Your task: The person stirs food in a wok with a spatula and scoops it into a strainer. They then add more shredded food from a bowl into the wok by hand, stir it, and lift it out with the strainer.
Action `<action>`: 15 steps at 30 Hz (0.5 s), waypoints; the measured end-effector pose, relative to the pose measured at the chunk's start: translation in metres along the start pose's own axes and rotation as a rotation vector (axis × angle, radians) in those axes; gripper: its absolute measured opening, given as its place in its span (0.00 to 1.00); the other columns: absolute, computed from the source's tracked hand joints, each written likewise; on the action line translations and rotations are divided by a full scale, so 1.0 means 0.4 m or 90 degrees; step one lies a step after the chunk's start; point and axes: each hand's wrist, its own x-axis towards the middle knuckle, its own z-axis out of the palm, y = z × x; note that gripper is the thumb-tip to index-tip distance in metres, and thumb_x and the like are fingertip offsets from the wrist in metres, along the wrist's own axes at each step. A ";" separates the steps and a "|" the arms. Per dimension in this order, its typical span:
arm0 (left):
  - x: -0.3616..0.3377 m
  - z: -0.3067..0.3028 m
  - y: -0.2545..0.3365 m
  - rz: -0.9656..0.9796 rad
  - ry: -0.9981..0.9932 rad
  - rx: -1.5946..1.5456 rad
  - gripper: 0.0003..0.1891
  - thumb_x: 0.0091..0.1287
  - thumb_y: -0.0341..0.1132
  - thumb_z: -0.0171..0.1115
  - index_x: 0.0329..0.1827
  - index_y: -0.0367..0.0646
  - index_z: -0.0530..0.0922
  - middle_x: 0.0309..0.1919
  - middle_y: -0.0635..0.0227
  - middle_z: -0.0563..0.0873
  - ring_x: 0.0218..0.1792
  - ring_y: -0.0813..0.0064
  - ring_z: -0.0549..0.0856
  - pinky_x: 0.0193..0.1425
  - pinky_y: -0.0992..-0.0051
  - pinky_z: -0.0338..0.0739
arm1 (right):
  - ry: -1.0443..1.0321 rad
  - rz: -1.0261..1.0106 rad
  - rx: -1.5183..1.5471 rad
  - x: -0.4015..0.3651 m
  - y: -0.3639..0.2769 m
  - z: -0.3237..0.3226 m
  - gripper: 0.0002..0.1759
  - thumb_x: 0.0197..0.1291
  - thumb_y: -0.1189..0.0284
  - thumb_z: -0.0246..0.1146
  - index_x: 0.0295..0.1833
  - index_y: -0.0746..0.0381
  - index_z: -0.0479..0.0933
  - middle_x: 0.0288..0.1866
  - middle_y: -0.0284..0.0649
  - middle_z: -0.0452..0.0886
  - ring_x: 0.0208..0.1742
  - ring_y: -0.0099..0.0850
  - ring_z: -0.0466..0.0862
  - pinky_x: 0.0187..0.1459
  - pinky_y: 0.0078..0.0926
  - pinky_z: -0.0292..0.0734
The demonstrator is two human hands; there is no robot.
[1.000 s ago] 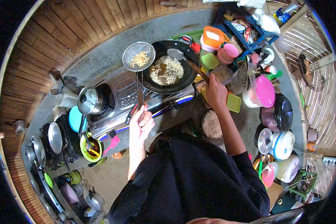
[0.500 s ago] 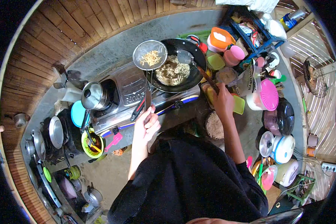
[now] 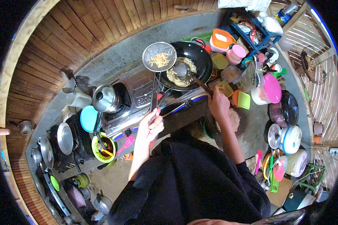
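Note:
My left hand [image 3: 151,125] is closed around the handle of a mesh strainer [image 3: 149,50]. Golden fried strips [image 3: 159,60] lie in the strainer, which hangs level above the left rim of a black wok [image 3: 203,62]. In my right hand [image 3: 218,104] is the wooden handle of a metal spatula [image 3: 181,69], its blade down in the wok. Pale strips [image 3: 175,79] in bubbling oil surround the blade and are partly hidden by it.
The wok sits on a Rinnai gas stove [image 3: 139,90], with a lidded saucepan [image 3: 104,98] at its left. Plastic tubs [image 3: 236,54] crowd the right side. A bowl of pale shreds [image 3: 231,120] is below my right forearm. A yellow-green container [image 3: 100,148] holds dark liquid.
The spatula blade has moved from the wok's far right side down and left into the strips. The strainer stays by the wok's left rim. The whole view has shifted slightly.

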 end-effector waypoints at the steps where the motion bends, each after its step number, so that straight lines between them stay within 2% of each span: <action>1: -0.004 0.003 0.008 -0.002 -0.004 0.003 0.09 0.71 0.39 0.43 0.38 0.46 0.69 0.08 0.80 0.58 0.06 0.86 0.55 0.11 0.84 0.50 | 0.005 0.003 -0.001 -0.005 -0.015 -0.009 0.15 0.54 0.68 0.59 0.44 0.61 0.66 0.30 0.47 0.79 0.29 0.48 0.79 0.28 0.45 0.73; 4: -0.013 0.003 0.028 -0.020 0.009 0.015 0.09 0.71 0.39 0.42 0.36 0.45 0.66 0.06 0.81 0.59 0.05 0.86 0.55 0.09 0.85 0.49 | 0.097 0.014 0.065 -0.035 -0.046 -0.041 0.13 0.54 0.68 0.60 0.43 0.60 0.67 0.32 0.45 0.79 0.31 0.46 0.80 0.28 0.43 0.73; 7: -0.011 -0.029 0.052 -0.058 -0.046 0.032 0.08 0.70 0.39 0.43 0.37 0.47 0.68 0.07 0.80 0.59 0.06 0.86 0.56 0.11 0.84 0.50 | 0.093 0.082 0.062 -0.083 -0.051 -0.062 0.13 0.53 0.68 0.60 0.42 0.59 0.68 0.33 0.43 0.79 0.32 0.45 0.80 0.29 0.41 0.73; 10: -0.007 -0.044 0.070 -0.076 -0.052 0.033 0.08 0.70 0.39 0.44 0.38 0.47 0.69 0.07 0.80 0.59 0.06 0.86 0.56 0.11 0.84 0.50 | 0.112 0.082 0.066 -0.121 -0.053 -0.077 0.13 0.53 0.69 0.60 0.43 0.59 0.68 0.33 0.43 0.79 0.32 0.45 0.80 0.29 0.41 0.73; 12: -0.007 -0.058 0.072 -0.075 -0.053 0.037 0.07 0.70 0.38 0.43 0.39 0.47 0.68 0.07 0.80 0.59 0.05 0.86 0.56 0.10 0.84 0.50 | 0.133 0.036 0.064 -0.135 -0.053 -0.086 0.13 0.53 0.70 0.61 0.43 0.59 0.68 0.34 0.43 0.79 0.31 0.45 0.79 0.29 0.41 0.72; 15: -0.014 -0.066 0.074 -0.082 -0.044 0.018 0.07 0.70 0.38 0.43 0.40 0.47 0.68 0.07 0.79 0.59 0.05 0.86 0.56 0.10 0.84 0.50 | 0.083 0.054 0.061 -0.152 -0.078 -0.113 0.13 0.53 0.71 0.61 0.42 0.59 0.67 0.35 0.43 0.79 0.32 0.45 0.79 0.29 0.41 0.72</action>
